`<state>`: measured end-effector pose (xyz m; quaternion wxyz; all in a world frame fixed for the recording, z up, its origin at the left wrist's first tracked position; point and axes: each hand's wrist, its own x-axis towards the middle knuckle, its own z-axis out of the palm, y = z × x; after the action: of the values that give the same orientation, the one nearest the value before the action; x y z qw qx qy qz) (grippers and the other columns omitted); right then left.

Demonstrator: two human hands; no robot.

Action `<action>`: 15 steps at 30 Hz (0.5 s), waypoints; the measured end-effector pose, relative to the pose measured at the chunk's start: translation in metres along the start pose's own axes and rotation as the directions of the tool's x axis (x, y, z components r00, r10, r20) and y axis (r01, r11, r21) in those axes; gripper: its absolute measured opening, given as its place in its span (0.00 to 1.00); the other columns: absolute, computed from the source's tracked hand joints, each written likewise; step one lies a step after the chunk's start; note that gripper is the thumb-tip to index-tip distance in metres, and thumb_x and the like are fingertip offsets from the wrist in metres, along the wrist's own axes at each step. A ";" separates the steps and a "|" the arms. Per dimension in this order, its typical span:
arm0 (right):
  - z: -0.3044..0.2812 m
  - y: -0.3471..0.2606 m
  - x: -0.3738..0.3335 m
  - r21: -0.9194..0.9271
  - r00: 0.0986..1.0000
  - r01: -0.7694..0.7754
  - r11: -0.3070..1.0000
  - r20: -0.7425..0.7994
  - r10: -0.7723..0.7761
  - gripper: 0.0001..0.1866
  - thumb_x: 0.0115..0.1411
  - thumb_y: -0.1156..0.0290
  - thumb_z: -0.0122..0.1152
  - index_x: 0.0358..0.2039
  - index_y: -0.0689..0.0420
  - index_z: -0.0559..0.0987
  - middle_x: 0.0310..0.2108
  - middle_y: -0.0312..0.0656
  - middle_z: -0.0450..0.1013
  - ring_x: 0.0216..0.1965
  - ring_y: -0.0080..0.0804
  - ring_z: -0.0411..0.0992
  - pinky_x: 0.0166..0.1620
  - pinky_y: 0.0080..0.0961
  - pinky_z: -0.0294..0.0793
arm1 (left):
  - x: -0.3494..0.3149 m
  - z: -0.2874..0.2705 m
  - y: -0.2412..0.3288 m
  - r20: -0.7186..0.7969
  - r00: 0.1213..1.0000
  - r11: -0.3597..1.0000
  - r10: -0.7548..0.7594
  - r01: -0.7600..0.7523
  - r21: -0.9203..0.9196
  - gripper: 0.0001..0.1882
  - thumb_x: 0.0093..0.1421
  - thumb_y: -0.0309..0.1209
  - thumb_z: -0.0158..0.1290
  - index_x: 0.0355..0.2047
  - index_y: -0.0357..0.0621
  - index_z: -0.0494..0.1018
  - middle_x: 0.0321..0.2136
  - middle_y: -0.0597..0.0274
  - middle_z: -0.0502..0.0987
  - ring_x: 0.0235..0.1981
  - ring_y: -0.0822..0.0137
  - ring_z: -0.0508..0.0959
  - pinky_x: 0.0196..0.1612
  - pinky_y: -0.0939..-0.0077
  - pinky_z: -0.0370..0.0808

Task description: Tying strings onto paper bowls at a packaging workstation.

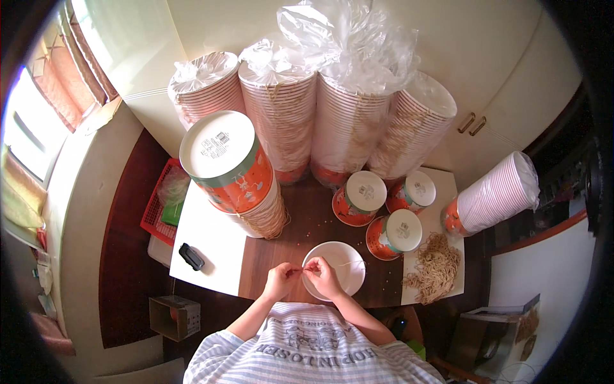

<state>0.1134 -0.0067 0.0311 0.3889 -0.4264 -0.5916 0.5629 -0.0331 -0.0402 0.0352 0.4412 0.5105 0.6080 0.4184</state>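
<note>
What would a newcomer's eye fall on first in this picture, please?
Probably the tall stacks of paper cups in clear plastic along the back of the table. Next, both hands, left hand and right hand, pinching a thin string at the near edge over a white cup, and the heap of strings to the right.

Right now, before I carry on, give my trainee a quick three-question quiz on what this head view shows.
1. True or false: the white bowl in front of the person is stacked on another bowl.
2. What do the left hand and right hand pinch between them? A) a thin strand B) a spoon C) a lid
3. Which side of the table does the loose pile of elastic bands lie on?

Key:
1. False; it stands alone on the brown tabletop.
2. A.
3. The person's right, near three upturned orange bowls.
</note>
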 end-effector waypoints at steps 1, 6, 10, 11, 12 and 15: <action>0.000 0.000 0.000 0.001 1.000 0.003 1.000 0.003 -0.003 0.07 0.50 0.80 0.55 0.29 0.60 0.67 0.26 0.34 0.68 0.30 0.20 0.68 0.37 0.16 0.67 | 0.001 0.000 -0.001 0.011 1.000 1.000 0.003 -0.003 0.019 0.06 0.49 0.25 0.53 0.29 0.38 0.73 0.22 0.56 0.74 0.22 0.71 0.74 0.27 0.79 0.71; -0.002 -0.004 0.000 -0.028 1.000 -0.010 1.000 0.013 0.010 0.07 0.50 0.80 0.55 0.29 0.60 0.67 0.26 0.34 0.68 0.31 0.20 0.68 0.38 0.17 0.68 | 0.002 0.000 -0.004 0.035 0.997 0.996 0.068 -0.070 0.061 0.06 0.50 0.25 0.51 0.30 0.37 0.71 0.22 0.55 0.73 0.22 0.68 0.74 0.26 0.78 0.70; 0.000 0.001 -0.002 -0.039 1.000 -0.011 0.999 0.026 0.012 0.07 0.50 0.80 0.55 0.29 0.60 0.67 0.27 0.34 0.68 0.32 0.20 0.68 0.38 0.18 0.68 | 0.001 -0.001 -0.012 0.059 0.998 1.000 0.010 -0.009 -0.022 0.05 0.51 0.24 0.51 0.29 0.38 0.70 0.21 0.57 0.72 0.22 0.69 0.73 0.26 0.79 0.69; -0.001 0.001 -0.002 -0.046 1.000 0.000 0.999 0.026 0.001 0.07 0.50 0.79 0.55 0.30 0.60 0.67 0.28 0.35 0.68 0.32 0.20 0.68 0.38 0.18 0.68 | 0.000 -0.001 -0.011 0.067 0.998 0.998 -0.017 0.020 -0.053 0.04 0.51 0.25 0.51 0.28 0.38 0.71 0.21 0.58 0.72 0.22 0.70 0.72 0.26 0.79 0.69; -0.001 0.002 -0.003 -0.048 1.000 0.005 0.999 0.025 -0.004 0.07 0.50 0.79 0.55 0.30 0.60 0.67 0.28 0.35 0.68 0.32 0.20 0.68 0.38 0.18 0.68 | -0.001 -0.001 -0.010 0.066 0.998 0.998 -0.012 0.015 -0.054 0.04 0.51 0.25 0.51 0.28 0.38 0.71 0.21 0.58 0.72 0.22 0.70 0.72 0.26 0.79 0.69; -0.001 0.005 -0.003 -0.044 1.000 0.019 0.999 0.001 -0.019 0.07 0.50 0.78 0.55 0.29 0.61 0.68 0.27 0.38 0.70 0.31 0.23 0.70 0.36 0.20 0.69 | -0.002 -0.002 -0.001 0.067 0.997 0.999 0.025 -0.023 -0.022 0.04 0.51 0.24 0.51 0.28 0.39 0.70 0.22 0.59 0.73 0.21 0.71 0.72 0.25 0.79 0.69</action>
<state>0.1157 -0.0092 0.0262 0.3847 -0.4291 -0.6079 0.5461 -0.0354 -0.0424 0.0347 0.4619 0.5268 0.5820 0.4128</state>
